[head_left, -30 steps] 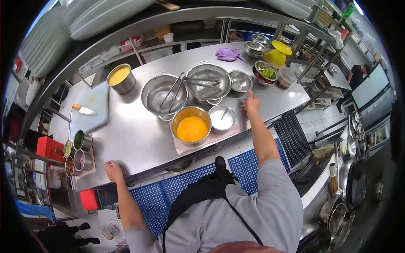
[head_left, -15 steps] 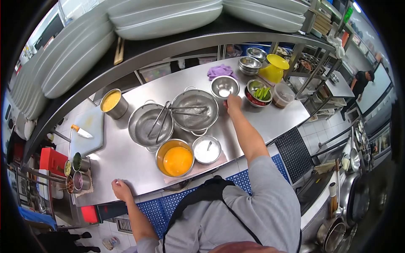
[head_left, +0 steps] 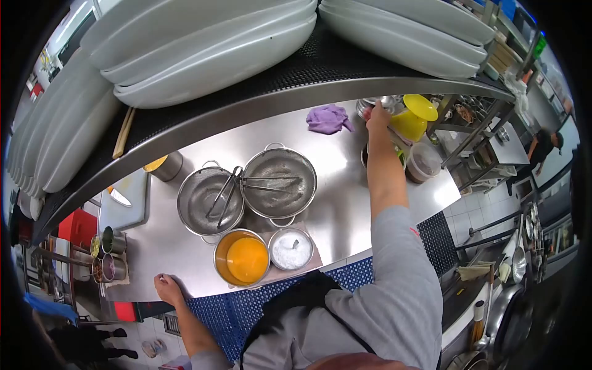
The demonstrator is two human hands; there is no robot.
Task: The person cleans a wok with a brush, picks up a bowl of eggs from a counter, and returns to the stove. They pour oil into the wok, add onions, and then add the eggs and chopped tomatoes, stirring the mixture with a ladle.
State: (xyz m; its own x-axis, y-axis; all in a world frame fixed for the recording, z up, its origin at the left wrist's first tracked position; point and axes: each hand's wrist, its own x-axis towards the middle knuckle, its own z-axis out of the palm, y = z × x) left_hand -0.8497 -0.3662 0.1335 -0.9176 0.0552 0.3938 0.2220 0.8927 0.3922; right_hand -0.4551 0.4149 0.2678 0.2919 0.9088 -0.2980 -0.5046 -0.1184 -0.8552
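My right hand (head_left: 378,116) reaches to the back of the steel table, fingers closed on a small steel mixing bowl (head_left: 387,101) at the stack of bowls (head_left: 361,110). The shelf edge and my hand partly hide it. My left hand (head_left: 168,290) rests near the front left edge, fingers curled; what they hold, if anything, cannot be made out. Between my hands are two steel colanders (head_left: 196,213) with tongs (head_left: 229,188), a pot of orange liquid (head_left: 248,259) and a bowl of white powder (head_left: 290,248).
A purple cloth (head_left: 328,119), yellow container (head_left: 412,123) and plastic tub (head_left: 423,161) stand at the back right. A knife (head_left: 119,197) lies on a cutting board (head_left: 139,196). A shelf of white dishes (head_left: 216,68) overhangs the table. Another person (head_left: 542,148) stands far right.
My right hand has moved back and right, taking the steel bowl from beside the purple cloth to the bowl stack. My forearm now covers the bowl of green vegetables. My left hand stays about where it was.
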